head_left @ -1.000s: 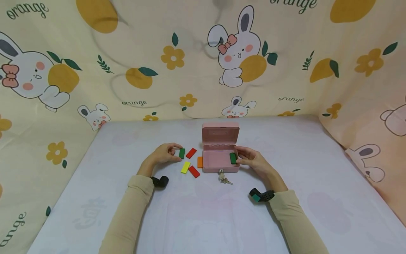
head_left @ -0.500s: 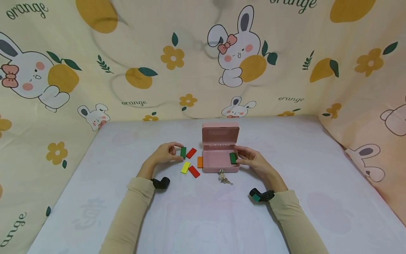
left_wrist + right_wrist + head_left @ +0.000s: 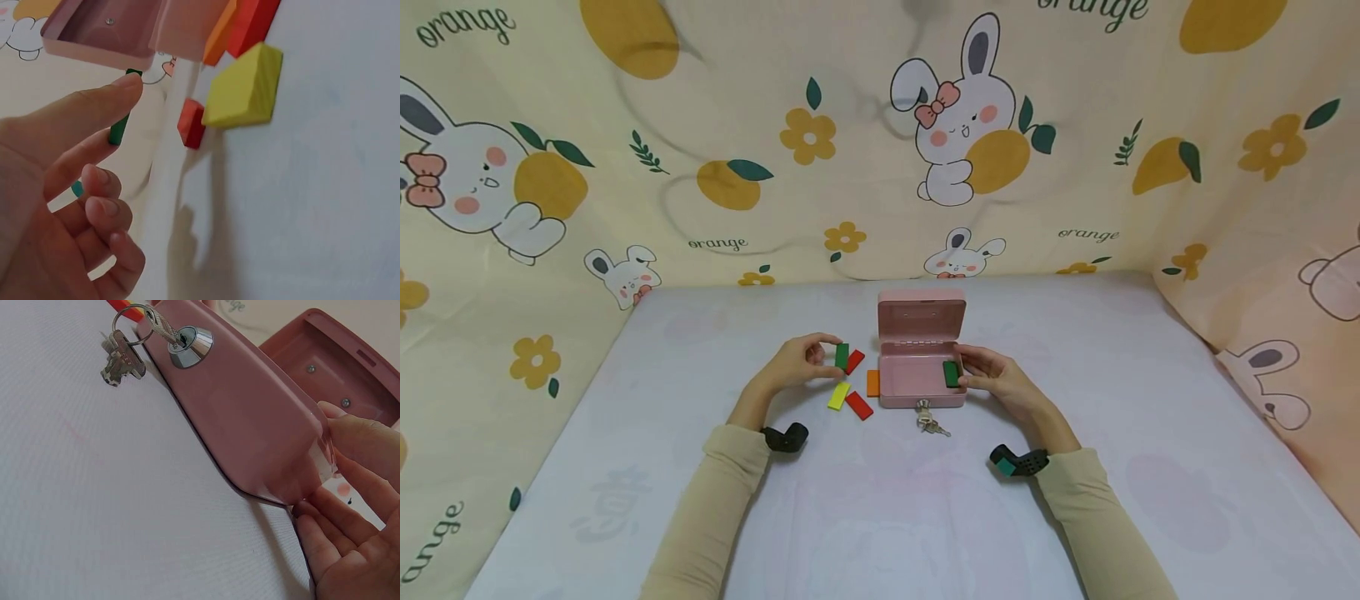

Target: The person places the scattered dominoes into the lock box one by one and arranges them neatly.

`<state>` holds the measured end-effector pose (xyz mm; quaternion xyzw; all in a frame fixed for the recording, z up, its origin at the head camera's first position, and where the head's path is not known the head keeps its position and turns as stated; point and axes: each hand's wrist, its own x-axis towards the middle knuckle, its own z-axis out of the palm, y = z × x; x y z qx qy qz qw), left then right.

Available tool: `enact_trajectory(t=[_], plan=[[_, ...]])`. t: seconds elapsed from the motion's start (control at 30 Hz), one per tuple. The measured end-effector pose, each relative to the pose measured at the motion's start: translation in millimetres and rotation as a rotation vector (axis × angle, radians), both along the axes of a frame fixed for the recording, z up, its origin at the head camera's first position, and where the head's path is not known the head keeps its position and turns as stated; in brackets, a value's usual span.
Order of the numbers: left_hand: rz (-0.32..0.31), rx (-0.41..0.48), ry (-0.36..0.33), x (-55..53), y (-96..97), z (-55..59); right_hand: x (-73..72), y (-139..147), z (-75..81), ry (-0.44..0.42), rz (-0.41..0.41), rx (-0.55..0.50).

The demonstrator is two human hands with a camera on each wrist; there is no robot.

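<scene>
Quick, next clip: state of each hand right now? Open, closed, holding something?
Left hand: closed, pinching a green block.
Right hand: holding the pink box at its right side.

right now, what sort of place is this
Probably a small indoor filming setup: a cream cloth backdrop printed with white rabbits and oranges, a pale flat tabletop, and a black rounded device on each wrist.

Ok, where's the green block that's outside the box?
In the head view, the green block is pinched by the left hand, left of the pink box, partly in front of the farther red block.
</scene>
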<state>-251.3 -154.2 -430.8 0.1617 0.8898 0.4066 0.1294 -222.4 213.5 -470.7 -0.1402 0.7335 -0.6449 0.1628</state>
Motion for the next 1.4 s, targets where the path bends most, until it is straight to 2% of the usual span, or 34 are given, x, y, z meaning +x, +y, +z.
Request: enact_trajectory(t=[0.23,0.5,0.73,1.17,1.4], plan=[[0.002,0.011,0.020,3.5,6.4,2.7,0.1,0,-0.1,0.001,0.005,-0.003],[0.013,0.039,0.010,10.8,15.3,10.8,-0.2,0,0.1,-0.003,-0.002,0.013],[0.002,0.057,0.050,14.1,23.6,14.2,-0.4,1,-0.3,0.000,-0.001,0.023],[0.018,0.044,0.008,17.0,35.8,14.8,-1.0,0,-0.2,0.006,0.002,0.000],[-0.020,0.074,0.012,18.9,42.1,15.0,-0.3,0,-0.2,-0.001,-0.003,-0.002]])
